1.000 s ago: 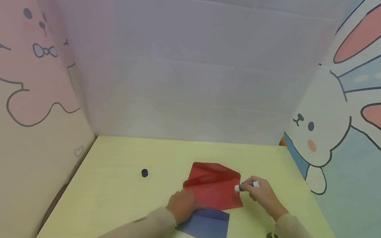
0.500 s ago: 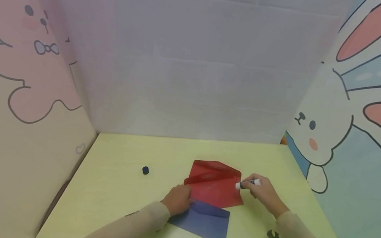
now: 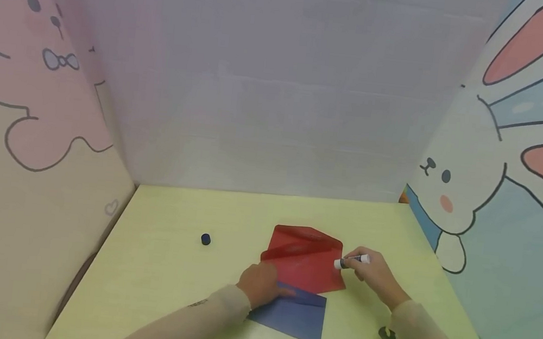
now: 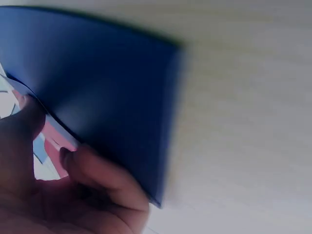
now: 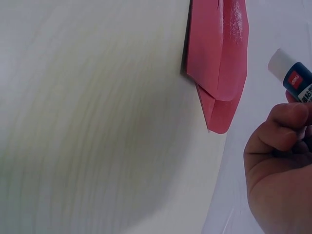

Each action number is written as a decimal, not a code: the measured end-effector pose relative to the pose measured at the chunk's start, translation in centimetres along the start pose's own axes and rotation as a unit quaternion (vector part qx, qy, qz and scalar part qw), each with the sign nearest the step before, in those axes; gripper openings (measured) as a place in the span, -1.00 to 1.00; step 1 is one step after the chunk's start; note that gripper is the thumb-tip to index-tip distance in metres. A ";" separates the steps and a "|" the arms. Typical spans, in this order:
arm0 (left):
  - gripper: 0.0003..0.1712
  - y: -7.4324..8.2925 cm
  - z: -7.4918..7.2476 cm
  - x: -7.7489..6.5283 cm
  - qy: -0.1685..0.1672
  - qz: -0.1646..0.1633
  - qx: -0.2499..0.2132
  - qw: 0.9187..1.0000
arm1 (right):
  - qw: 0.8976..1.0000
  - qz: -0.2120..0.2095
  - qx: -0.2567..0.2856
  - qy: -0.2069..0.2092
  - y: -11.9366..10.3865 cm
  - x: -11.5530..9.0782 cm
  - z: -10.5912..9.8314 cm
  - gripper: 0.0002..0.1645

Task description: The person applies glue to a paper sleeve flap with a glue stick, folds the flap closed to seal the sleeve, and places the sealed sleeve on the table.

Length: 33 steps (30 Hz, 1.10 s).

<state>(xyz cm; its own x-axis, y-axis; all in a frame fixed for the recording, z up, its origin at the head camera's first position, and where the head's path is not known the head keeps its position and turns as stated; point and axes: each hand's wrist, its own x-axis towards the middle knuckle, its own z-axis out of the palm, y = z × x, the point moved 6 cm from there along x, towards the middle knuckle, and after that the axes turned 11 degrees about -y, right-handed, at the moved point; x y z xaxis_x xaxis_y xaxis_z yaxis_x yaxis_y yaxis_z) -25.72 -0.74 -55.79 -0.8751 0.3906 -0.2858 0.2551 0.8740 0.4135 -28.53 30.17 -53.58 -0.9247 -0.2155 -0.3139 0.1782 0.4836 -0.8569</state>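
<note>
Two envelopes at the desk (image 3: 174, 212). My left hand (image 3: 260, 284) pinches the blue envelope (image 3: 293, 320) by its far left part, thumb apart from curled fingers; it lies on the near side of the red envelope (image 3: 303, 271). My right hand (image 3: 375, 275) curls round a glue stick (image 3: 357, 261) at the red envelope's right edge. Far left: a dark cap (image 3: 206, 239).

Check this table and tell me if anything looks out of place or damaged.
Slightly odd: a small dark cap-like piece lies alone on the left of the table, away from the white-tipped stick in the right hand. The blue envelope sits askew to the table's edges. No spill or damage shows.
</note>
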 end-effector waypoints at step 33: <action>-0.83 -4.9 -4.5 0.6 -0.021 0.078 -0.007 0.997 | 0.999 -0.016 -0.019 -0.040 -1.4 0.7 1.0 -0.59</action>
<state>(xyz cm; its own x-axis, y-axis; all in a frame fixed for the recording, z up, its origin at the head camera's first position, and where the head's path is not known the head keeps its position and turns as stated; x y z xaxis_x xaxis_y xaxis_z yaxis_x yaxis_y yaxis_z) -29.34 -6.03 -54.13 -0.8068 0.5337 -0.2536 0.3807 0.7978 0.4676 -29.05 28.49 -52.98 -0.8998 -0.2975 -0.3193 0.1345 0.5070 -0.8514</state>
